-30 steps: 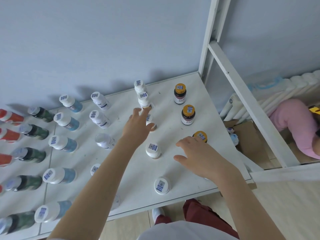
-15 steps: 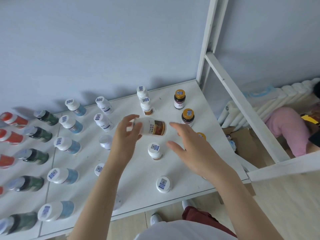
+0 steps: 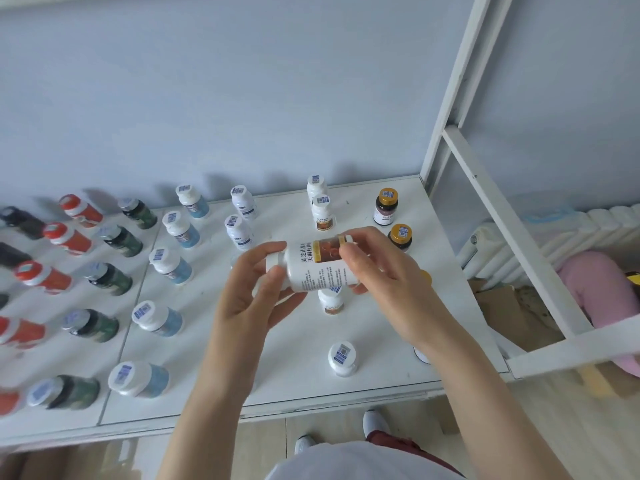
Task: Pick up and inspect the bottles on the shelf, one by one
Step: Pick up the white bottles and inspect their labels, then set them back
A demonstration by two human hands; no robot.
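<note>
A white bottle with a brown-and-white label [image 3: 317, 265] lies sideways in the air above the white shelf [image 3: 294, 344]. My left hand [image 3: 256, 296] grips its cap end and my right hand [image 3: 384, 275] grips its base end. Under it stand more white bottles [image 3: 331, 301] in a column, one near the front [image 3: 341, 358] and two at the back [image 3: 322, 213]. Amber bottles with gold caps [image 3: 385, 206] stand to the right, one half hidden behind my right hand.
Rows of blue-labelled [image 3: 171, 266], dark green [image 3: 109, 278] and red [image 3: 43, 277] bottles fill the shelf's left side. A white frame post [image 3: 450, 84] and slanted brace [image 3: 512, 230] border the right. A radiator [image 3: 554, 226] and pink object [image 3: 599, 289] lie beyond.
My left hand lifted the white bottle from the column and turned it sideways. My right hand came up from the shelf and took hold of its other end.
</note>
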